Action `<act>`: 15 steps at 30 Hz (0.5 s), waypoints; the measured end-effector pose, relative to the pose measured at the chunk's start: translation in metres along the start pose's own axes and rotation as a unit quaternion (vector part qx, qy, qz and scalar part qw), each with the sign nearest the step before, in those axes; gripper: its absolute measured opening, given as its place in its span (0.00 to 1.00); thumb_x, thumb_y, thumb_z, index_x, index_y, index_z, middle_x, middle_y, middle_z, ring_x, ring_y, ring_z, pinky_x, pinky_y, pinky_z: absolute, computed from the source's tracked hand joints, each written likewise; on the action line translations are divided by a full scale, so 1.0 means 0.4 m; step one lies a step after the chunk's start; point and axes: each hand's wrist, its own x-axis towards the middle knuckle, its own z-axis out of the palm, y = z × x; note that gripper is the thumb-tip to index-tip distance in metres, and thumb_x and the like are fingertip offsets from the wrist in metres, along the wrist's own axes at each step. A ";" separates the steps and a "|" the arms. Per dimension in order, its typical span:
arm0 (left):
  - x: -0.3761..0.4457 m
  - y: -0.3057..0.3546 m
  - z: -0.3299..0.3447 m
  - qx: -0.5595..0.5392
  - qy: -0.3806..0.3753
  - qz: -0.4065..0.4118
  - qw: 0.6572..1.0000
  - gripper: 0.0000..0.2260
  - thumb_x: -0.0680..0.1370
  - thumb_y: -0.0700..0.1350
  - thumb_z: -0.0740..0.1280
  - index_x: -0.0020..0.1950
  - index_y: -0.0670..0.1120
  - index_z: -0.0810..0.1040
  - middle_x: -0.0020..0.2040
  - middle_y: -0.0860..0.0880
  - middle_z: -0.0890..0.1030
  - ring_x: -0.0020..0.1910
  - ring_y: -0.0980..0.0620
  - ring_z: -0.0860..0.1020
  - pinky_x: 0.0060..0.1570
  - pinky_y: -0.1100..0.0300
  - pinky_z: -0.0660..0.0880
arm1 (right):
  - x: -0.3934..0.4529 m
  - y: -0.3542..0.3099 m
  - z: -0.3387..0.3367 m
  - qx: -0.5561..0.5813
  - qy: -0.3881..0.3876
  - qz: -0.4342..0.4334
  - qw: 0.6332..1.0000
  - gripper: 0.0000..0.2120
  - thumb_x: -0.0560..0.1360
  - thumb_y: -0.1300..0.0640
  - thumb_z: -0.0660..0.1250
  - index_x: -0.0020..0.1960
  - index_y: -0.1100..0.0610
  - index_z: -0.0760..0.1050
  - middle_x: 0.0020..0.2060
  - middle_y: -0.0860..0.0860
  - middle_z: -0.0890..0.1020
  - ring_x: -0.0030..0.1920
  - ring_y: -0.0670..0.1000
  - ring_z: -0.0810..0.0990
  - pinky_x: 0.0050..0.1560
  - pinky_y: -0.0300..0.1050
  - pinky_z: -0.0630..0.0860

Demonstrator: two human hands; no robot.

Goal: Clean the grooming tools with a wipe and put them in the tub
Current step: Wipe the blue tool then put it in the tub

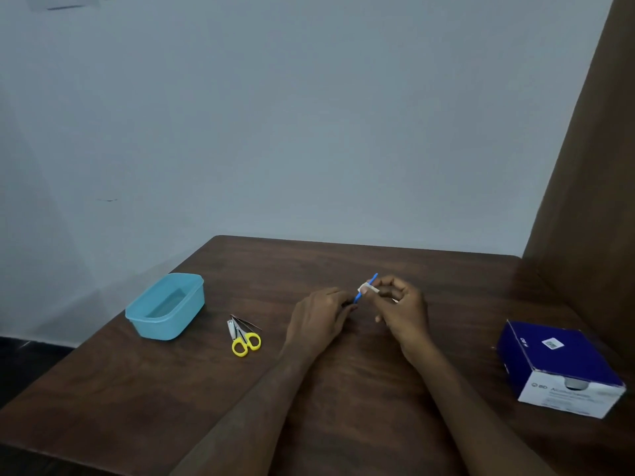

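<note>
Blue grooming stick (358, 297) mid-frame above table (343, 389), tilted; left hand (319, 321) pinches its lower end, right hand (400, 309) pinches a white wipe (367, 288) folded around its shaft. Yellow-handled scissors (244, 340), nail clipper (231, 329), tweezers (246, 321) clustered centre-left. Light blue tub (165, 305) further left. Blue-white box (560, 369) lower right.

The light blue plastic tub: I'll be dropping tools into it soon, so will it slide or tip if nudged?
The light blue plastic tub looks empty and thin-walled, so it is probably light and may slide on the smooth dark wooden table. It is low and wide, so tipping seems unlikely. It sits near the table's left edge, so a hard push could carry it off.
</note>
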 end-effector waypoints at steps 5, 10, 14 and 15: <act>0.000 -0.002 0.004 0.007 -0.004 0.018 1.000 0.10 0.83 0.56 0.66 0.56 0.54 0.84 0.49 0.54 0.83 0.50 0.49 0.81 0.42 0.53 0.75 | 0.010 0.002 -0.004 -0.014 0.034 0.017 0.999 0.17 0.78 0.39 0.74 0.44 0.53 0.85 0.41 0.46 0.89 0.25 0.52 0.76 0.33 0.44 0.72; -0.002 0.001 -0.004 0.010 0.000 0.021 1.000 0.10 0.83 0.56 0.67 0.58 0.55 0.84 0.51 0.54 0.84 0.51 0.51 0.81 0.41 0.55 0.72 | 0.003 -0.004 -0.008 -0.019 0.025 0.013 0.999 0.14 0.79 0.42 0.75 0.44 0.52 0.85 0.41 0.47 0.89 0.25 0.51 0.76 0.32 0.43 0.71; 0.000 0.010 -0.014 0.004 -0.003 0.019 1.000 0.09 0.83 0.55 0.68 0.59 0.56 0.84 0.52 0.55 0.85 0.53 0.51 0.81 0.42 0.56 0.70 | -0.004 0.007 -0.002 -0.041 -0.002 -0.014 0.999 0.07 0.73 0.56 0.82 0.42 0.52 0.84 0.41 0.46 0.89 0.32 0.47 0.81 0.29 0.43 0.76; 0.002 0.011 -0.015 0.007 -0.005 0.017 1.000 0.09 0.82 0.55 0.68 0.59 0.56 0.84 0.53 0.54 0.85 0.53 0.51 0.81 0.42 0.56 0.69 | -0.003 0.013 0.001 -0.053 -0.016 -0.015 0.998 0.07 0.72 0.57 0.82 0.42 0.52 0.84 0.42 0.45 0.89 0.34 0.47 0.83 0.29 0.43 0.77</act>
